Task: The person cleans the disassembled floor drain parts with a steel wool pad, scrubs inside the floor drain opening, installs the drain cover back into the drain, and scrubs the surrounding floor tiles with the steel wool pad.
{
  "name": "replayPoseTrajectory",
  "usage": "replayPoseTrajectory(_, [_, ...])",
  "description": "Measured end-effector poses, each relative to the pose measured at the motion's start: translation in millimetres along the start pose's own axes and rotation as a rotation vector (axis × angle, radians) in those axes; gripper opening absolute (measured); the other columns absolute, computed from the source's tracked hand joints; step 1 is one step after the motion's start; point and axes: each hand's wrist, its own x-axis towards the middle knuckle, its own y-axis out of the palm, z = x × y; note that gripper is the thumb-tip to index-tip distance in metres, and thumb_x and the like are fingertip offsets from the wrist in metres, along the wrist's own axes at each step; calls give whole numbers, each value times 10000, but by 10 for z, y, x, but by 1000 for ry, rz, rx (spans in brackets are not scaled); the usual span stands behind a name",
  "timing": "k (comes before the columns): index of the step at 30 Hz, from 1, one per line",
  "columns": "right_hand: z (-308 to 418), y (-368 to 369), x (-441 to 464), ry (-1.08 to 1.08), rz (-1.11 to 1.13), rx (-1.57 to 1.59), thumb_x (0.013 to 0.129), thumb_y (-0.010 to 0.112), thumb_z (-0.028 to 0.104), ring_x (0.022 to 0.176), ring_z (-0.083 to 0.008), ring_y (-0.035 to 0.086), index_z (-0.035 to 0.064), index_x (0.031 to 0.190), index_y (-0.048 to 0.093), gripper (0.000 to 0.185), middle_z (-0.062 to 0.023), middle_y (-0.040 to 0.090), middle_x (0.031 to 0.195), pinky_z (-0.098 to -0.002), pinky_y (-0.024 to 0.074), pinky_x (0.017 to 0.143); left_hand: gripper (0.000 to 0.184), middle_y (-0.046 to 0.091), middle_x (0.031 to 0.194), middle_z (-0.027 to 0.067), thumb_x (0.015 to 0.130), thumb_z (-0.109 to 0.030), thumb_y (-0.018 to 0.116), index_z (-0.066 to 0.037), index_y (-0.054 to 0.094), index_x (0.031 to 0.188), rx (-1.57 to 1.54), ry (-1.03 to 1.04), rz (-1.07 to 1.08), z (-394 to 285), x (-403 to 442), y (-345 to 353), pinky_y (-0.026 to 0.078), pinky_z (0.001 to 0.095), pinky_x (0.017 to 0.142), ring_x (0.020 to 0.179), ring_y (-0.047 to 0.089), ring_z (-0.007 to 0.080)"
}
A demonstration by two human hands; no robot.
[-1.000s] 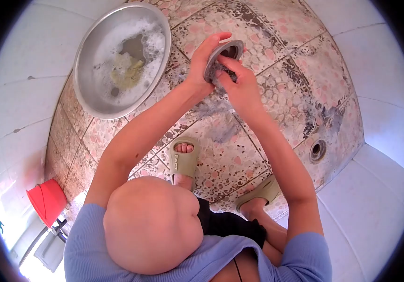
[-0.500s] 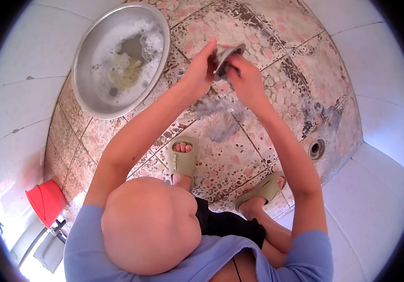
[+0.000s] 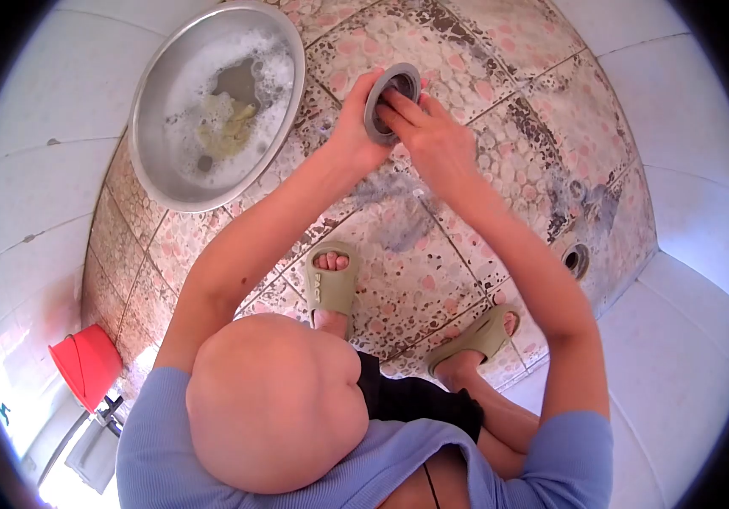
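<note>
In the head view my left hand (image 3: 361, 127) is closed around a round grey metal floor drain insert (image 3: 370, 119), cup-shaped with a wide flat rim. Its open mouth faces up toward me, and the inside looks dark. My right hand (image 3: 436, 148) is closed against the insert, with its fingers reaching down into the cup. Those fingertips are hidden inside, so I cannot tell whether they pinch anything there. Both hands are held out in front of me above the tiled floor.
A large metal basin (image 3: 145, 144) of foamy water, with a yellowish cloth-like thing (image 3: 233, 127) in it, stands left. Right are a floor drain hole (image 3: 577, 260), a small round piece (image 3: 577, 189) and dark grime. A red bucket (image 3: 89, 366) is lower left; green slippers (image 3: 330, 293) are on my feet.
The drain insert has tipped so its mouth now faces up toward me. My right hand has turned palm down, its fingers now deeper in the cup.
</note>
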Motion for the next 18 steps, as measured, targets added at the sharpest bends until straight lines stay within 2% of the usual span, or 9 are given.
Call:
replayPoseTrajectory(2, [-118, -14, 34, -90, 63, -68, 683, 556, 37, 903, -249, 601, 159, 1090, 619, 429, 25, 610, 1095, -340, 529, 678, 398, 596, 1048, 82, 921, -392, 412, -47, 562, 1050, -44, -90, -81, -42, 9, 3, 426, 374, 913, 980, 560, 209])
replayPoseTrajectory(5, [-332, 168, 7, 48, -73, -56, 739, 574, 70, 739, -172, 593, 153, 1082, 630, 357, -2, 630, 1009, -272, 513, 581, 456, 561, 1085, 87, 912, -474, 421, -84, 476, 1141, 179, -96, -105, -32, 5, -59, 416, 422, 875, 963, 546, 185])
replayPoseTrajectory(8, [-376, 116, 3, 650, 96, 965, 821, 538, 78, 651, -114, 548, 144, 1135, 603, 328, -12, 630, 916, -244, 471, 546, 505, 591, 1036, 74, 898, -493, 450, -79, 450, 1186, 374, 32, -46, 54, -22, -122, 418, 370, 935, 969, 562, 200])
replayPoseTrajectory(9, [-303, 87, 15, 859, 118, 1268, 818, 539, 76, 657, -118, 551, 145, 1135, 602, 330, -13, 629, 914, -244, 473, 547, 518, 588, 1054, 85, 896, -496, 452, -69, 447, 1188, 429, 62, -96, 97, -37, -105, 413, 362, 944, 985, 558, 208])
replayPoseTrajectory(11, [-103, 52, 6, 1041, 108, 1554, 814, 541, 72, 668, -127, 559, 148, 1133, 602, 334, -13, 628, 912, -243, 475, 549, 544, 582, 1090, 106, 891, -501, 457, -48, 442, 1191, 543, 128, -186, 162, -26, -36, 402, 346, 963, 1017, 550, 226])
replayPoseTrajectory(14, [41, 178, -40, 931, 28, 1481, 807, 544, 65, 685, -141, 570, 153, 1131, 602, 341, -14, 626, 909, -241, 479, 552, 517, 569, 1155, 114, 893, -490, 457, -43, 499, 1148, 305, 72, -47, 117, 17, -37, 395, 320, 967, 1066, 536, 220])
replayPoseTrajectory(17, [-24, 444, -130, 313, -214, 807, 800, 547, 59, 702, -154, 581, 158, 1129, 602, 348, -16, 624, 905, -240, 483, 555, 467, 551, 1199, 128, 892, -481, 457, -81, 549, 1114, 137, 5, 161, 85, 88, -99, 401, 338, 958, 1093, 528, 214])
replayPoseTrajectory(18, [-20, 351, -128, 225, -138, 542, 788, 549, 59, 726, -146, 578, 164, 1123, 607, 356, -4, 620, 955, -232, 487, 549, 455, 558, 1188, 120, 892, -475, 457, -89, 554, 1112, 101, -32, 145, 81, 79, -135, 407, 347, 950, 1085, 531, 213])
